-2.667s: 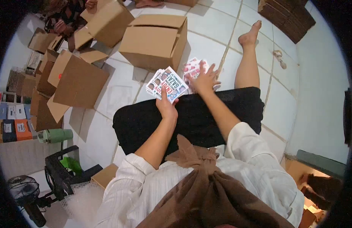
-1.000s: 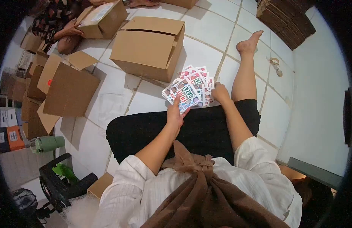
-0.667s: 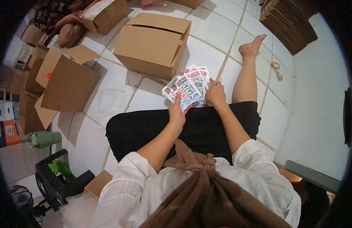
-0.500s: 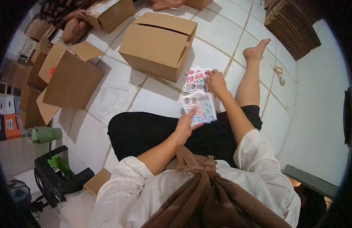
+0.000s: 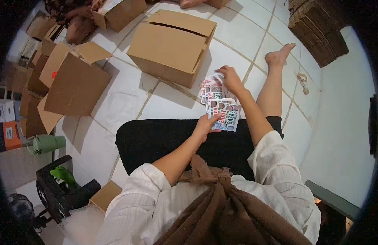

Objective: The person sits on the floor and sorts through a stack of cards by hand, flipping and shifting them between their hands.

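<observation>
My left hand (image 5: 205, 127) is closed on a fanned stack of printed cards (image 5: 228, 118), held above my black-clad lap. The top card has small pictures and the words "ENJOY" and "GAZA!". Just beyond, a loose pile of similar cards (image 5: 212, 90) lies on the tiled floor, partly covered by the stack. My right hand (image 5: 232, 81) is over the right side of that pile, its fingers bent together. Something pale and blurred shows by the fingertips; I cannot make out whether it is a card in their grip.
A closed cardboard box (image 5: 168, 45) stands beyond the cards. To the left are an open carton (image 5: 76, 83), a clear plastic bag (image 5: 123, 105), a green tumbler (image 5: 48, 144) and a black holder (image 5: 60, 183). Stacked flat cardboard (image 5: 317, 30) is far right. Another person (image 5: 78, 26) sits far left.
My left hand and its stack have moved slightly right, and the printing is now readable. My right hand has shifted slightly up, its fingertips lifting from the pile. The other person's box has shifted.
</observation>
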Available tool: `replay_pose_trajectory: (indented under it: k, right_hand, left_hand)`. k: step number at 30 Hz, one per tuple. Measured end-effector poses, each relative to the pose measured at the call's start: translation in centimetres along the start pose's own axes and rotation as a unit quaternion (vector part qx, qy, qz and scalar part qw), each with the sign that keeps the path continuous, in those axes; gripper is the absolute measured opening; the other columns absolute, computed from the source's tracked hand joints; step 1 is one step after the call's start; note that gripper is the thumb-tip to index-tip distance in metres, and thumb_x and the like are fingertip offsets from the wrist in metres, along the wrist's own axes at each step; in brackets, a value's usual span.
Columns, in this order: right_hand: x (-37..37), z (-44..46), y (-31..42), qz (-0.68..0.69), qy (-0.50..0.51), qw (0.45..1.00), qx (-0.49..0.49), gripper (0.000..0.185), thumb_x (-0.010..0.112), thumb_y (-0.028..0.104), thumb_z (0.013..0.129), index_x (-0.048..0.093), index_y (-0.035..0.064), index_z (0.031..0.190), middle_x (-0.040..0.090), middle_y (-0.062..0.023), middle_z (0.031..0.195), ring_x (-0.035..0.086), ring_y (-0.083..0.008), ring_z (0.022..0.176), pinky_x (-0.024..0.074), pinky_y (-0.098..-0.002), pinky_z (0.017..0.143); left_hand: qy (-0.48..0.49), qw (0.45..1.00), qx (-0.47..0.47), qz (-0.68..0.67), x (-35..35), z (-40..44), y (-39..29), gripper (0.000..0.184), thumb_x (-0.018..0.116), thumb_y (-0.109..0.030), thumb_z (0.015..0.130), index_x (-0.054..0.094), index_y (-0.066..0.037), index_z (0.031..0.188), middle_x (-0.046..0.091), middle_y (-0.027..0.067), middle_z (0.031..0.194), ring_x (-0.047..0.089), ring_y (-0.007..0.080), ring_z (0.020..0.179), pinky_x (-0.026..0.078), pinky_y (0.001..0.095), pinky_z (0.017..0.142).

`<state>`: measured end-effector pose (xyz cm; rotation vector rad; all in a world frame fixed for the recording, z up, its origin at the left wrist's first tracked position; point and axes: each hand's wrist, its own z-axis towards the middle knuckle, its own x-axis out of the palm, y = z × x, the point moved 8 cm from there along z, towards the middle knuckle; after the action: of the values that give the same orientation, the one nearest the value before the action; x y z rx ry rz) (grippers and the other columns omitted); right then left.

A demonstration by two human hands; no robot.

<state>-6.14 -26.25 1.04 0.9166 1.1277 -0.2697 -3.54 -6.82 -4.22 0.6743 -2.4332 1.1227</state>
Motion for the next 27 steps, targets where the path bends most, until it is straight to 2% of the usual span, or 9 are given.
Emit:
replay_pose_trajectory:
  k: [4,5,7,9,13,16,17,20,27]
  right_hand:
    - [-4.5,-4.0,-5.3,0.09,-0.079,0.974,0.192,0.027,0.048,0.006,0.076,0.06,0.0053,0.101,0.059,-0.0194,0.095,0.054,-0.0339,0.092,0.0431,-0.0372,0.082]
    - [-4.6,-5.5,-5.3,0.087,-0.08,0.973,0.196,0.027,0.048,0.006,0.076,0.06,0.0053,0.101,0.059,-0.0194,0.095,0.054,-0.0339,0.092,0.0431,-0.0372,0.082]
    - [-2.7,-8.9,-7.1,0.045,-0.004,0.954,0.297,0.027,0.046,0.012,0.077,0.06,0.0019,0.098,0.059,-0.0224,0.095,0.056,-0.0353,0.091,0.0435,-0.0374,0.081]
    - [0.4,-10.4,-9.2,0.094,0.017,0.94,0.329,0.028,0.047,0.013,0.075,0.06,0.0015,0.097,0.058,-0.0226,0.098,0.055,-0.0355,0.093,0.0434,-0.0379,0.081]
    - [1.0,-8.8,-4.9,0.079,0.044,0.958,0.273,0.027,0.047,0.013,0.074,0.059,-0.0018,0.094,0.058,-0.0253,0.094,0.055,-0.037,0.091,0.0441,-0.0406,0.078]
    - [1.8,-8.5,-4.4,0.035,0.054,0.951,0.301,0.026,0.049,0.014,0.073,0.059,-0.0053,0.088,0.058,-0.0267,0.086,0.056,-0.0386,0.084,0.0444,-0.0423,0.076]
    - [-0.1,-8.7,-3.6,0.013,-0.075,0.963,0.258,0.03,0.055,0.021,0.073,0.059,-0.0076,0.082,0.057,-0.0261,0.079,0.057,-0.0384,0.077,0.0451,-0.0425,0.072]
    - [1.1,-7.8,-3.5,0.038,0.034,0.952,0.302,0.039,0.062,0.032,0.07,0.06,-0.0063,0.08,0.059,-0.0241,0.077,0.058,-0.037,0.075,0.0455,-0.0411,0.069]
    - [4.6,-8.1,-6.2,0.271,0.08,0.846,0.453,0.046,0.071,0.039,0.06,0.063,-0.0045,0.073,0.062,-0.0165,0.065,0.059,-0.0264,0.055,0.046,-0.0356,0.054]
  left_hand:
    - [0.007,0.982,0.111,0.154,-0.6,-1.3,-4.9,0.047,0.064,-0.035,0.076,0.054,-0.002,0.108,0.057,0.0108,0.103,0.057,0.0183,0.091,0.049,0.0324,0.07]
    - [-0.043,0.861,0.277,0.425,-1.8,-1.4,-7.2,0.05,0.065,-0.036,0.075,0.055,-0.002,0.109,0.052,0.0135,0.112,0.055,0.0214,0.095,0.046,0.0342,0.076]
    - [-0.083,0.639,0.413,0.644,-0.5,-1.7,-8.3,0.052,0.065,-0.038,0.074,0.055,-0.002,0.11,0.047,0.0163,0.12,0.053,0.0245,0.1,0.044,0.036,0.083]
    - [-0.101,0.784,0.28,0.545,-2.8,0.7,-7.5,0.045,0.066,-0.041,0.07,0.062,-0.012,0.103,0.029,0.0246,0.131,0.039,0.0369,0.112,0.03,0.0417,0.095]
    - [0.009,0.874,0.155,0.461,-2.7,2.9,-4.2,0.044,0.066,-0.044,0.066,0.065,-0.014,0.099,0.013,0.0332,0.135,0.036,0.0416,0.118,0.029,0.0361,0.098]
    - [-0.01,0.863,0.206,0.462,-2.0,2.5,-4.2,0.044,0.066,-0.044,0.067,0.065,-0.013,0.098,0.01,0.0328,0.135,0.041,0.0393,0.114,0.033,0.035,0.096]
    - [-0.021,0.877,0.209,0.433,-2.4,2.7,-4.2,0.043,0.067,-0.043,0.067,0.066,-0.012,0.096,0.013,0.0312,0.136,0.045,0.0367,0.111,0.037,0.0347,0.093]
    - [-0.001,0.892,0.111,0.438,-2.1,1.8,-4.7,0.044,0.067,-0.044,0.067,0.065,-0.013,0.098,0.013,0.0287,0.137,0.048,0.0351,0.108,0.039,0.0351,0.091]
    - [-0.02,0.86,0.199,0.469,-3.5,4.3,-4.0,0.048,0.068,-0.045,0.065,0.065,-0.011,0.099,0.016,0.0274,0.137,0.05,0.0359,0.105,0.039,0.0369,0.09]
